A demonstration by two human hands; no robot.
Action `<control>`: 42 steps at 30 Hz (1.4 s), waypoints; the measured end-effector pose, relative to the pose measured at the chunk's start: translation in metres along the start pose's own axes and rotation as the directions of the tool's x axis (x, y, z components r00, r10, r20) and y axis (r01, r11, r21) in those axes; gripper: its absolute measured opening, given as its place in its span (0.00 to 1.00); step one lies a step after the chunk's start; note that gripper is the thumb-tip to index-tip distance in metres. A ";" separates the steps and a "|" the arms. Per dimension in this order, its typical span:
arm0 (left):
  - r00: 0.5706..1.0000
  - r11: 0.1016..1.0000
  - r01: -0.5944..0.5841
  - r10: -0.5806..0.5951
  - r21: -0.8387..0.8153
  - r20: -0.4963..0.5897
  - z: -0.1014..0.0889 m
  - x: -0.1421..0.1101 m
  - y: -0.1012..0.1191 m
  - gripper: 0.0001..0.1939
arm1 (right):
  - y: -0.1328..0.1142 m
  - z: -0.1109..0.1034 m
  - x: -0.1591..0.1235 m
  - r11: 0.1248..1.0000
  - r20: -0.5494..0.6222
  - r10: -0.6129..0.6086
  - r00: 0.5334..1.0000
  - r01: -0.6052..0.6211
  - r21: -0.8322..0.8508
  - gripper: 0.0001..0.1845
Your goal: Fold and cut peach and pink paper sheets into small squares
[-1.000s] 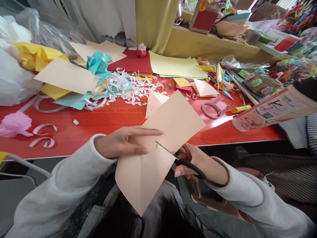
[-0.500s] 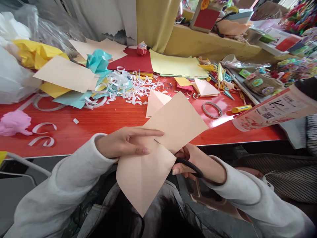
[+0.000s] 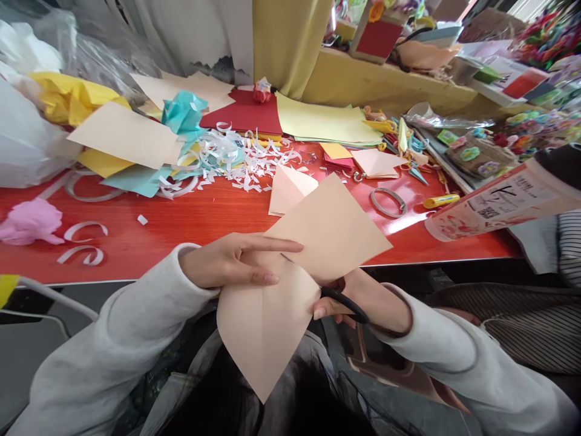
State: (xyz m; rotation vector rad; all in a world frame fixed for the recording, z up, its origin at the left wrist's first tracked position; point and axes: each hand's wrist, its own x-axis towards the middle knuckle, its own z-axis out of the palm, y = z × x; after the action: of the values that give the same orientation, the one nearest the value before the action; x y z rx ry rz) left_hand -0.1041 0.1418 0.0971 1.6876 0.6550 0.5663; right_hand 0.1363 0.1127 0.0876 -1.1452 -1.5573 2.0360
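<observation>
A sheet of beige paper point(image 3: 267, 327) is cut part way across, its two halves spread apart over the table's front edge. My left hand point(image 3: 240, 260) grips it at the left, thumb and forefinger lying on top along the uncut part. In my right hand point(image 3: 340, 300) is a pair of black-handled scissors point(image 3: 345, 304), closed round the handle on the right side of the sheet. Only a dark blade tip shows at the end of the cut; the rest of the blades is hidden by paper.
Behind the sheet a folded pale pink paper point(image 3: 290, 188) lies on the red table point(image 3: 113, 260). White paper strips point(image 3: 227, 157), coloured sheets point(image 3: 322, 118) and crumpled teal paper point(image 3: 184, 115) are at the back. A roll of tape point(image 3: 388, 202) and a tilted drink cup point(image 3: 494, 200) stand right.
The upper half of the paper has swung slightly to the right and the cut gap looks a little wider. My right hand has shifted slightly left. The left hand keeps its hold.
</observation>
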 end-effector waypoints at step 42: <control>0.989 0.997 -0.083 0.083 0.008 -0.121 0.004 -0.003 -0.004 0.22 | -0.011 0.006 0.003 0.998 0.062 -0.026 0.998 0.030 -0.063 0.20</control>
State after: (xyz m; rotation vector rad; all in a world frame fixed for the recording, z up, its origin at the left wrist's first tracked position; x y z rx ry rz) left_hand -0.1038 0.1378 0.0922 1.6988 0.6747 0.7316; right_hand 0.1279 0.1150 0.0965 -1.0863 -1.6700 2.0344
